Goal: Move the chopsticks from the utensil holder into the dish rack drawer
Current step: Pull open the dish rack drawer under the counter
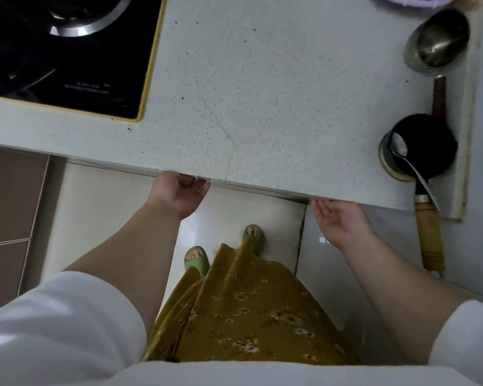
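My left hand (pixel 179 192) is at the front edge of the countertop (pixel 262 93), fingers curled in under the lip. Thin pale lines run from its fingers along the edge; they may be chopsticks or only the rim of something below, and I cannot tell which. My right hand (pixel 339 221) sits just off to the side, palm turned up and fingers loosely bent, gripping nothing, its fingertips right at the underside of the same edge. I judge both hands are low like this because the dish rack drawer sits beneath the counter; the slab hides it, so I cannot see whether it is open.

The utensil holder is nowhere in my view. Beyond my right hand, on the counter's far side, stand a steel ladle (pixel 437 40) and a dark pot (pixel 421 146) with a spoon in it, and a wooden handle (pixel 430 235) hangs past the edge close to that hand. Beyond my left hand lies the black cooktop (pixel 67 51). Between the two hands the counter is bare.
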